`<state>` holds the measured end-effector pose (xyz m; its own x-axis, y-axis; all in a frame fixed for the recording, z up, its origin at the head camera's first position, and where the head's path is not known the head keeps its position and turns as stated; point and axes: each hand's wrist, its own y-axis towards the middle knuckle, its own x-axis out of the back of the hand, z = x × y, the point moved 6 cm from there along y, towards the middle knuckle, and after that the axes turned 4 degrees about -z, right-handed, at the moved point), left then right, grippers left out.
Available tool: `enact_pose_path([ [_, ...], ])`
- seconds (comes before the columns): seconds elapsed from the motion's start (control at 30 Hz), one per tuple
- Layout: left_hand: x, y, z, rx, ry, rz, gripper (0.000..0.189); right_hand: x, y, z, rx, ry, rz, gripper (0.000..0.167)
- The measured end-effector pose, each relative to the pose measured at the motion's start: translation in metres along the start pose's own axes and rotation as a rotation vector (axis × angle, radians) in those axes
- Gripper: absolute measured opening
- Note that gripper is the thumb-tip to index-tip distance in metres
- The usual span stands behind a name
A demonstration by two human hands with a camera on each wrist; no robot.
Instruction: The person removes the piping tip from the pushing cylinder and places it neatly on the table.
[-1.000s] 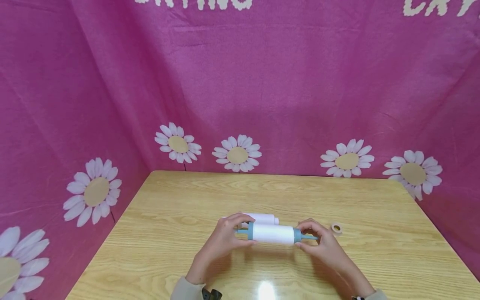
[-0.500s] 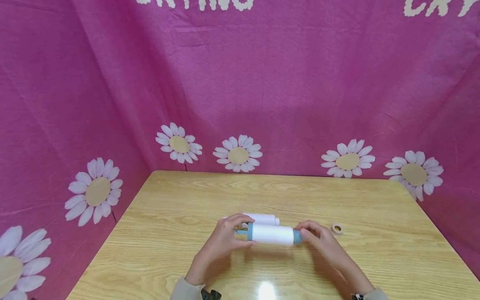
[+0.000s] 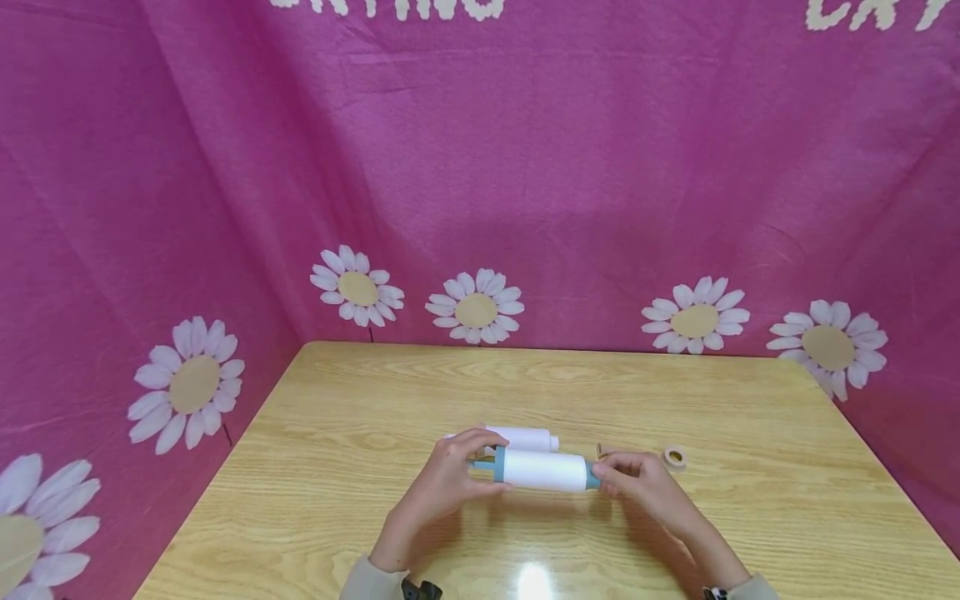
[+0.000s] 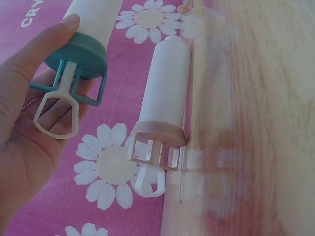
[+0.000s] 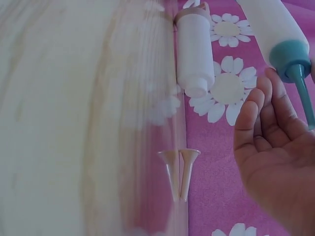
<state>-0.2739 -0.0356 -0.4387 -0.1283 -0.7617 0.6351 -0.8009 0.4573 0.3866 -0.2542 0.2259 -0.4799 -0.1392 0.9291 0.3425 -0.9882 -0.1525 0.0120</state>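
A large white-barrelled syringe (image 3: 543,470) is held level above the table. My left hand (image 3: 442,479) grips its back end, thumb on the barrel by the teal collar (image 4: 81,55). A pale plunger ring (image 4: 58,115) sticks out there beside teal finger loops. At the other end my right hand (image 3: 654,493) pinches the teal cap (image 5: 289,55), with fingertips at its edge. The cap's thin nozzle (image 5: 304,93) runs over the right palm; in the head view the hand hides it. A second syringe (image 4: 166,81), white with a beige collar, lies on the table behind.
A small beige funnel-shaped nozzle (image 5: 187,172) stands on the wooden table (image 3: 360,467), to the right of the second syringe. A pink cloth (image 3: 570,183) with printed daisies hangs behind and at the sides of the table.
My right fingers have shifted around the teal cap; the thumb has come over its near side and the nozzle is now covered. The left hand and the syringe have barely moved.
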Motion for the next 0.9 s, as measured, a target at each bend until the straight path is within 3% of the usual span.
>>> enact_pose_path([
  [0.33, 0.0001, -0.0011, 0.0029, 0.012, -0.021, 0.002, 0.048, -0.0039, -0.001, 0.0045, 0.195, 0.019, -0.017, 0.023],
  [0.77, -0.0004, -0.0011, 0.003, 0.028, -0.052, 0.024, 0.049, -0.0075, -0.0047, 0.0063, 0.194, 0.058, 0.019, 0.036],
  [0.9, 0.0001, -0.0013, 0.003, 0.022, -0.041, 0.017, 0.049, -0.0053, -0.005, 0.0059, 0.148, 0.06, -0.001, 0.038],
])
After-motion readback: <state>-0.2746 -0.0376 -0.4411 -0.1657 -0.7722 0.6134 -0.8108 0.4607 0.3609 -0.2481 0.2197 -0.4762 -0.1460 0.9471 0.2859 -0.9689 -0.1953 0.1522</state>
